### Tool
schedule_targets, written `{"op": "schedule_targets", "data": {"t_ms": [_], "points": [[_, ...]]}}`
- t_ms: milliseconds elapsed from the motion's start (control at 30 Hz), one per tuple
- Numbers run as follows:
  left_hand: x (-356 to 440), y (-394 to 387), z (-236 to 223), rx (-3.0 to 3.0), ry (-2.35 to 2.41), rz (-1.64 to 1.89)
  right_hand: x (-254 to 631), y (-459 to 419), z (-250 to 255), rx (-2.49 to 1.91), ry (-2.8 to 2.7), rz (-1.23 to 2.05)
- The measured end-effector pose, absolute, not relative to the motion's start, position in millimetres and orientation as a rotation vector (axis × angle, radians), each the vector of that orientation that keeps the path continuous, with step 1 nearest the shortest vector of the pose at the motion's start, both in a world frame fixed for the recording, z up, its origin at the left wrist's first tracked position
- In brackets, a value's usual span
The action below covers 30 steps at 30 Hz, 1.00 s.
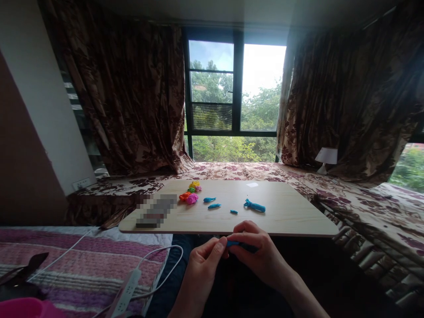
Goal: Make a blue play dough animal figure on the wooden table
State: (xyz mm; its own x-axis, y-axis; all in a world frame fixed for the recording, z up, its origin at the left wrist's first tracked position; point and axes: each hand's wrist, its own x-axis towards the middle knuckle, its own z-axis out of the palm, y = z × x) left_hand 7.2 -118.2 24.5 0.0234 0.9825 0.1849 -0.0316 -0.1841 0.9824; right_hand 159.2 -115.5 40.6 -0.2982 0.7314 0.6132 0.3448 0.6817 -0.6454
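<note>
Between my fingers, just in front of the table's near edge, is a small piece of blue modelling clay [232, 243]. My left hand [207, 260] pinches its left end with thumb and fingers. Around its right side close the fingers of my right hand [261, 249]. On the pale wooden table [285, 221] lie two blue teardrop-shaped clay pieces [213, 206], a smaller blue clay bit [233, 212] and a thicker blue clay roll [255, 206] with a ragged left end. Left of them sit pink, orange, yellow and green clay lumps [192, 198].
A blurred-out dark object [157, 212] lies at the table's left. A white scrap [252, 184] is near the far edge. A power strip [126, 291] with a white cable rests on the striped bed cover [82, 260]. A small lamp [326, 159] stands on the window ledge.
</note>
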Motion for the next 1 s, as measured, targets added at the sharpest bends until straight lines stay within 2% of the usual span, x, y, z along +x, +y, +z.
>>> {"op": "schedule_targets", "data": {"t_ms": [1000], "points": [[11.0,-124.8,27.8,1.111,0.930,1.300,156.6,-118.3,39.7,-0.809,-1.874,0.482]]}}
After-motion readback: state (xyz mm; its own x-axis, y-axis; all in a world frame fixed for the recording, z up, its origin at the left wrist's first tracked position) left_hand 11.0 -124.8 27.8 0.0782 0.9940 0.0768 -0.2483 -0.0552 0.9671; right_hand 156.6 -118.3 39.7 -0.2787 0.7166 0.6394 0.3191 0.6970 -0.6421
